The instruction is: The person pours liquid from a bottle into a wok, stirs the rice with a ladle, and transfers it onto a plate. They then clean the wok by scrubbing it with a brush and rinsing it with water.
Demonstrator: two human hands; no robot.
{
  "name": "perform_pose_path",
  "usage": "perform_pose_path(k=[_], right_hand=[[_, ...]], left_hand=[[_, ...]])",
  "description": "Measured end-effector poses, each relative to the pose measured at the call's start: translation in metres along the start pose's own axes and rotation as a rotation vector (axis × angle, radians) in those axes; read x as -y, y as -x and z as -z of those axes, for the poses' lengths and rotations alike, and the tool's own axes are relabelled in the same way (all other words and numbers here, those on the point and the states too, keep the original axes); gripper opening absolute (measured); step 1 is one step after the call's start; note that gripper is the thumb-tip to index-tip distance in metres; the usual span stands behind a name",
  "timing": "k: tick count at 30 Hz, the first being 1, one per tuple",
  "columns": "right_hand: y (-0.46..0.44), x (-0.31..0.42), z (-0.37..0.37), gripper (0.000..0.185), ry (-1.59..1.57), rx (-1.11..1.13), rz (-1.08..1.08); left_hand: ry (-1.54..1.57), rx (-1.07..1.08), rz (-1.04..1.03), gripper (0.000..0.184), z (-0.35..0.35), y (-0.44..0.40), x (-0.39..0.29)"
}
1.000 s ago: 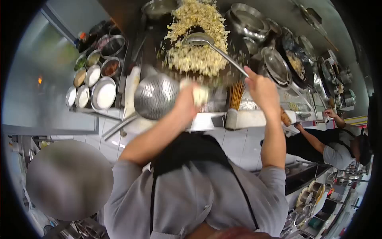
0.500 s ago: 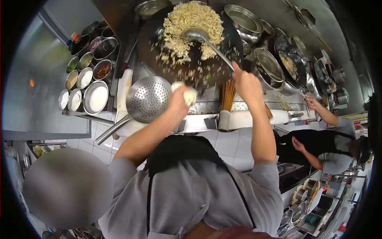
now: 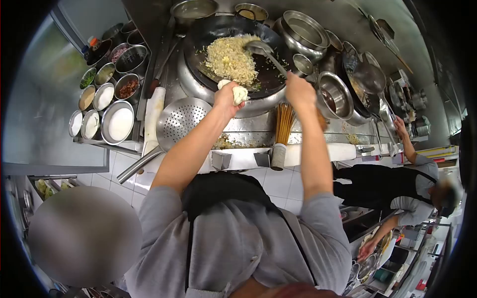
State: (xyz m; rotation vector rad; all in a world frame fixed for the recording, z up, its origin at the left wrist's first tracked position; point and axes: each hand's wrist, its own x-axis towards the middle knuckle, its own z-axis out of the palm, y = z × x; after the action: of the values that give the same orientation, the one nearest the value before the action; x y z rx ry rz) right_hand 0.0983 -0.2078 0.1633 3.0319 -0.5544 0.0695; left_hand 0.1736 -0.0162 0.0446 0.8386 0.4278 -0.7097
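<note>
A large black wok [image 3: 271, 79] rests on the stove at the top centre, with fried rice [image 3: 231, 59] gathered in its left half. My left hand [image 3: 228, 99] is closed on a pale folded cloth at the wok's near rim. The cloth [image 3: 239, 95] sticks out on both sides of the fingers. My right hand [image 3: 300, 92] grips the handle of a metal ladle. The ladle's bowl [image 3: 258, 47] is inside the wok, at the right edge of the rice. A perforated strainer [image 3: 183, 121] lies left of my left forearm.
Several ingredient bowls [image 3: 118, 122] stand at the left. A bamboo brush [image 3: 281, 134] lies at the counter's front edge, between my forearms. Steel pots [image 3: 334, 97] are to the right. A co-worker [image 3: 382, 186] stands at the far right, holding a ladle at another wok.
The tossed rice has landed in the wok, which now sits level on the stove. My right hand and ladle have shifted slightly. The co-worker's near arm has reached down toward the rear shelf.
</note>
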Motion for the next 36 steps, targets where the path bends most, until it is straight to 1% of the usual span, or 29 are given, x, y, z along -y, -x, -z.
perform_pose_path(k=[1, 3, 5, 7, 8, 10, 12, 13, 15, 16, 17, 19, 21, 23, 24, 25, 27, 28, 29, 31, 33, 35, 36], right_hand=[[-0.009, 0.017, -0.009, 0.026, -0.049, 0.0, -0.046], [-0.001, 0.027, -0.012, 0.029, -0.078, 0.052, 0.031], [0.034, 0.016, -0.011, 0.033, -0.106, 0.02, 0.142], [0.067, -0.001, 0.003, 0.036, -0.061, 0.115, 0.128], [0.064, -0.008, 0.01, 0.035, -0.046, 0.109, 0.124], [0.064, -0.018, 0.016, 0.034, -0.028, 0.11, 0.111], [0.015, -0.015, -0.01, 0.028, -0.021, -0.02, 0.09], [-0.013, 0.0, -0.011, 0.022, -0.081, 0.007, -0.007], [-0.061, 0.021, -0.027, 0.027, -0.209, -0.011, -0.053], [-0.065, 0.034, -0.03, 0.028, -0.296, -0.02, -0.08], [-0.049, 0.052, -0.009, 0.027, -0.27, 0.05, -0.093], [-0.029, 0.044, -0.044, 0.029, -0.181, -0.038, 0.113], [0.038, 0.037, 0.001, 0.03, -0.184, 0.032, 0.242], [0.051, 0.015, 0.003, 0.029, -0.108, 0.024, 0.197], [0.062, -0.001, 0.001, 0.029, -0.075, 0.031, 0.166], [0.046, -0.015, -0.013, 0.038, -0.016, 0.058, 0.09], [0.035, -0.008, -0.003, 0.04, -0.008, 0.034, 0.001], [0.042, -0.011, 0.003, 0.04, -0.031, 0.009, -0.021], [0.048, -0.015, 0.013, 0.04, -0.056, -0.036, -0.038], [0.068, -0.022, 0.024, 0.039, -0.136, -0.094, -0.033], [0.095, -0.011, 0.045, 0.037, -0.211, -0.086, -0.002], [0.116, -0.005, 0.06, 0.038, -0.212, -0.058, 0.069], [0.131, -0.007, 0.066, 0.038, -0.194, -0.044, 0.112]], left_hand=[[-0.003, -0.004, 0.001, 0.013, 0.001, 0.001, 0.0], [-0.025, -0.002, -0.003, 0.015, 0.002, 0.003, 0.0], [-0.046, 0.016, -0.014, 0.018, 0.003, 0.008, 0.0], [-0.072, 0.051, -0.033, 0.021, 0.004, 0.018, -0.001], [-0.123, 0.077, -0.014, 0.026, 0.007, 0.019, -0.002], [-0.093, 0.096, 0.037, 0.028, 0.006, 0.023, -0.004], [-0.097, 0.112, 0.069, 0.032, 0.006, 0.028, -0.004], [-0.095, 0.104, 0.05, 0.031, 0.005, 0.029, -0.005], [-0.086, 0.086, 0.017, 0.03, 0.004, 0.031, -0.004], [-0.07, 0.088, 0.018, 0.029, 0.005, 0.031, -0.002], [-0.056, 0.089, 0.017, 0.028, 0.007, 0.03, -0.002], [-0.021, 0.094, 0.042, 0.025, 0.007, 0.026, -0.006], [0.028, 0.097, 0.099, 0.022, 0.001, 0.017, -0.01], [0.008, 0.094, 0.14, 0.016, -0.008, -0.011, -0.013], [0.056, 0.082, 0.158, 0.012, -0.014, -0.011, -0.011], [0.115, 0.035, 0.121, 0.012, -0.016, -0.013, -0.003], [0.237, -0.065, 0.044, 0.012, -0.014, -0.008, 0.02], [0.267, -0.048, 0.048, 0.01, -0.022, 0.015, 0.018], [0.284, -0.002, 0.102, 0.01, -0.029, 0.053, 0.013], [0.205, 0.088, 0.177, 0.01, -0.033, 0.112, 0.008], [0.175, 0.03, 0.149, 0.004, -0.039, 0.119, -0.004], [0.215, 0.022, 0.087, 0.003, -0.02, 0.059, 0.001], [0.278, 0.021, 0.002, 0.005, -0.005, 0.006, 0.02]])
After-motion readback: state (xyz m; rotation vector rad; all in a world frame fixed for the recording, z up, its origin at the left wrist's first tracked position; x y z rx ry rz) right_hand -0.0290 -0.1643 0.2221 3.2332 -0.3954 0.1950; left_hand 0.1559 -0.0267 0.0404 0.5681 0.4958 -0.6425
